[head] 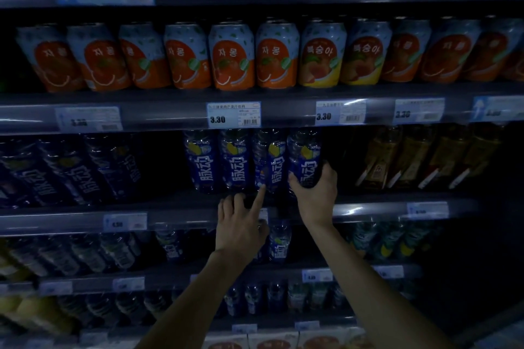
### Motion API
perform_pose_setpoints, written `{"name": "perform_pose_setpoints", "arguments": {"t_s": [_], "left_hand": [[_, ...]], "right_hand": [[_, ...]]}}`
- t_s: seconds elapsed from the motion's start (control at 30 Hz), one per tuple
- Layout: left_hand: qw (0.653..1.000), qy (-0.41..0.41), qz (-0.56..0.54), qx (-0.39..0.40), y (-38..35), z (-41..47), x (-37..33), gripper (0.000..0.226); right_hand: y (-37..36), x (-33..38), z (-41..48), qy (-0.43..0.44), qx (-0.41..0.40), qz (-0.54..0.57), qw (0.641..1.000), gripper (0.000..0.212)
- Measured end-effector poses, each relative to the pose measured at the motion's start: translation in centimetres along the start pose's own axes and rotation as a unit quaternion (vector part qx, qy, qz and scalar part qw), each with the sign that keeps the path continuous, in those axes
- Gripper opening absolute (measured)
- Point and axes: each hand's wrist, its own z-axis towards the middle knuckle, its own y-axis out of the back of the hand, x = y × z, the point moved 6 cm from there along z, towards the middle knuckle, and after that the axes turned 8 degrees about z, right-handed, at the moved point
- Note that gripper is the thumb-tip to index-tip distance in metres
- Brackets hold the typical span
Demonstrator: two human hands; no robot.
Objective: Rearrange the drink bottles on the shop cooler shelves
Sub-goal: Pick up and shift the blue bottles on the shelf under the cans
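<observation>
We are facing a dim shop cooler with several shelves; our right hand [314, 193] is wrapped around the lower part of the rightmost blue-labelled bottle [304, 159] in a group of four standing at the front edge of the second shelf [85, 218], thumb on its left side and fingers round its right; the bottle stands roughly upright, touching or almost touching its neighbour. Our left hand [241, 224] holds nothing; its index finger is stretched up, the tip touching the base of the third blue-labelled bottle [269, 161], while the other fingers curl loosely in front of the shelf's front edge. The two remaining bottles of the group [218, 161] stand just to the left, close together; beyond a dark gap, more blue-labelled bottles [71, 170] fill the left end of the same shelf, and amber drink bottles [419, 159] fill its right end.

On the shelf above, a row of drink cans [232, 56] runs the whole width, mostly orange-printed, with two peach-and-yellow cans [343, 56] right of centre; price tags along that shelf's front edge read 3.30 [234, 115]. Below our hands, further shelves hold more bottles [279, 241], too dark to identify.
</observation>
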Motion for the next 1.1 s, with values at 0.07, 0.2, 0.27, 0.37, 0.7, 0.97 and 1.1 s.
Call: {"name": "perform_pose_setpoints", "arguments": {"t_s": [0.07,0.2,0.27,0.37,0.7,0.97,1.1], "left_hand": [[1.0,-0.002,0.003,-0.002,0.0,-0.1,0.0,0.08],[0.996,-0.014,-0.083,-0.024,0.8,-0.3,1.0,0.076],[0.987,-0.006,-0.147,-0.065,1.9,-0.6,2.5,0.069],[0.95,0.063,-0.273,-0.141,3.3,-0.7,6.6,0.051],[0.874,0.237,-0.404,-0.132,2.8,2.5,14.4,0.084],[0.896,0.19,-0.395,-0.074,2.0,5.3,15.4,0.096],[0.884,0.202,-0.415,-0.081,2.0,5.1,15.5,0.082]], "right_hand": [[0.0,0.0,0.0,-0.002,0.004,-0.004,1.0,0.081],[0.2,0.3,-0.3,-0.009,0.011,0.006,1.0,0.081],[0.5,0.8,-1.1,-0.016,-0.009,0.018,1.0,0.082],[0.5,2.7,-3.4,0.031,-0.047,0.02,0.998,0.068],[-9.5,6.4,-9.5,0.023,0.023,0.033,0.999,0.046],[-13.7,6.1,-9.6,-0.063,-0.036,-0.011,0.997,0.073],[-13.7,6.3,-9.0,-0.076,-0.075,-0.05,0.993,0.072]]}}
